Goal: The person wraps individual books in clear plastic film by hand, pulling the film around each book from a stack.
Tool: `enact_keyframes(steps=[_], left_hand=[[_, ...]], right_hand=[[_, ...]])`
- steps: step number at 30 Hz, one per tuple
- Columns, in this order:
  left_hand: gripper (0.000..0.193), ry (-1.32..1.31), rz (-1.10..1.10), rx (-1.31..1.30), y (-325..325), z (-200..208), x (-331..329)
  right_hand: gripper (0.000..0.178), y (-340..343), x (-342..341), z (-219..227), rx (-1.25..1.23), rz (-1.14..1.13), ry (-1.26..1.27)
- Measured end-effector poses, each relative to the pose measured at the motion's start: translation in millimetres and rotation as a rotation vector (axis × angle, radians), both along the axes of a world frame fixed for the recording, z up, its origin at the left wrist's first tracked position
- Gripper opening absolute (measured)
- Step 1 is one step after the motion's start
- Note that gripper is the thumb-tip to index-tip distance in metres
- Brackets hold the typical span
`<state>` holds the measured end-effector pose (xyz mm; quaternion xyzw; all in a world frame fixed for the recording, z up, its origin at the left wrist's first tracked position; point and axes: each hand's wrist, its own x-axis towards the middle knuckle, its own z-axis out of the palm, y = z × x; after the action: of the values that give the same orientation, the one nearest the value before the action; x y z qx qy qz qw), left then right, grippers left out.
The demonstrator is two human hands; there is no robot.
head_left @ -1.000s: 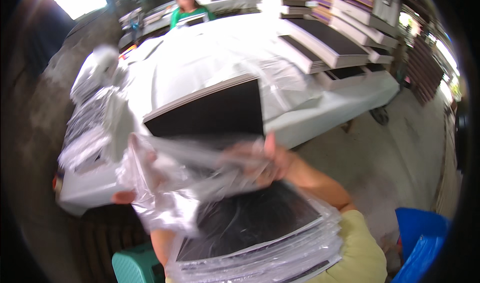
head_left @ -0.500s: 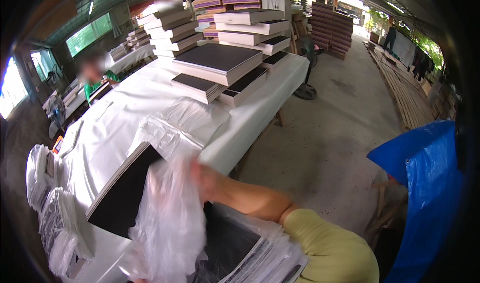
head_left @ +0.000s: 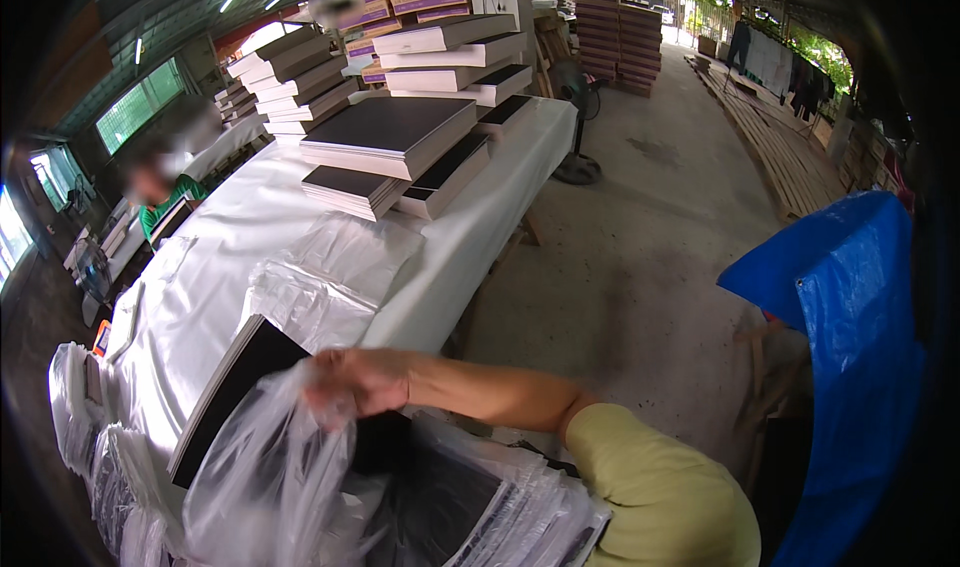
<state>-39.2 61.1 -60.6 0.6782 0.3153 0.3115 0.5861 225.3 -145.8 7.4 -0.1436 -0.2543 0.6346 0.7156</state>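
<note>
My right hand (head_left: 362, 382) reaches in from the right, its fingers closed on the upper edge of a clear plastic bag (head_left: 265, 457). The bag hangs down in loose folds from that grip. Behind it, a black panel (head_left: 235, 382) with pale layered edges stands tilted, partly covered by the film. Just below my right forearm lies a stack of black panels wrapped in clear plastic (head_left: 530, 512), its pale edges facing right. My left hand does not show; the bag covers part of the lower area.
A white-covered table (head_left: 215, 252) bears stacked black panels (head_left: 395, 132) and a folded plastic sheet (head_left: 335, 267). Plastic-wrapped bundles (head_left: 130, 477) line the left edge. A blue tarp (head_left: 860, 337) hangs at right. Another person (head_left: 165, 202) in green works far left; a fan (head_left: 575, 117) stands behind the table.
My right hand has moved left and slightly down, spreading the bag toward the left over the black panel. My blurred left hand, low at the bag earlier, is out of sight. The view has shifted right.
</note>
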Motion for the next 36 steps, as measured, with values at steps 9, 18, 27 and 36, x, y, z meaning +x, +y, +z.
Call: enact_keyframes(steps=[9, 18, 27, 36], left_hand=[[0.053, 0.242, 0.403, 0.495, 45, 11, -25], [0.06, 0.088, 0.632, 1.315, 0, 48, 25], [0.036, 0.038, 0.037, 0.585, 1, 55, -58], [0.034, 0.122, -0.252, -0.124, 8, 11, -32]], right_hand=[[0.012, 49, -3, -25, -0.088, -1.058, -1.391], [0.061, 58, 11, -16, -0.104, -1.481, -1.547], [0.026, 16, -16, -11, -0.041, -1.598, -1.473], [0.04, -39, 5, 10, -0.034, -0.127, -0.531]])
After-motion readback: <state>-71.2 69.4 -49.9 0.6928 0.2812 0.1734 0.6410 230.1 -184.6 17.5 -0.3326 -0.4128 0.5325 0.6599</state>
